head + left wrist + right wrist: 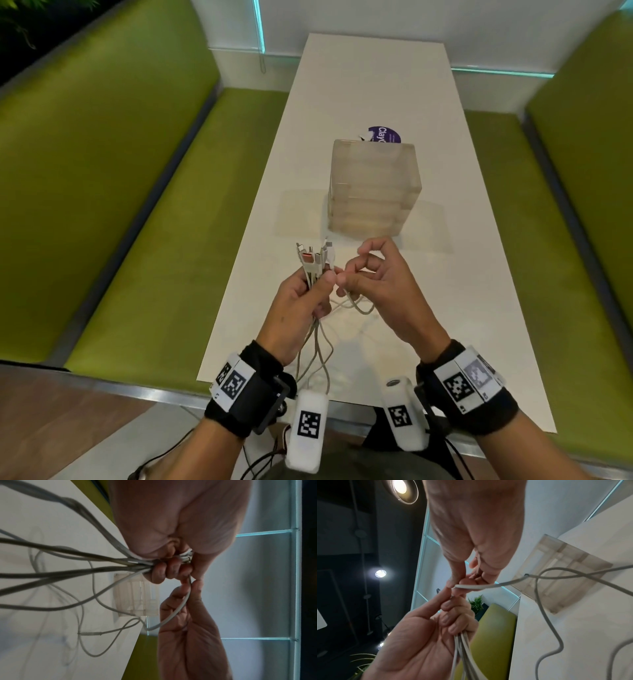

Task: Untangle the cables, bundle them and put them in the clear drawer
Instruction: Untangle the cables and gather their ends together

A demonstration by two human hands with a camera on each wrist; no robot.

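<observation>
My left hand (301, 294) grips a bunch of white and grey cables (317, 346) upright, their plugs (313, 257) sticking up above the fist; the same fist and cables (96, 563) fill the left wrist view. My right hand (363, 274) pinches the end of one white cable (476, 586) between thumb and forefinger, right beside the left thumb. That cable loops down onto the table (359, 305). The clear drawer unit (371, 186) stands a little beyond both hands, mid-table, drawers closed.
The narrow white table (445, 291) runs away from me between two green benches (120, 205). A purple round sticker (383, 134) lies behind the drawer unit. Loose cable lengths hang off the near table edge (315, 370).
</observation>
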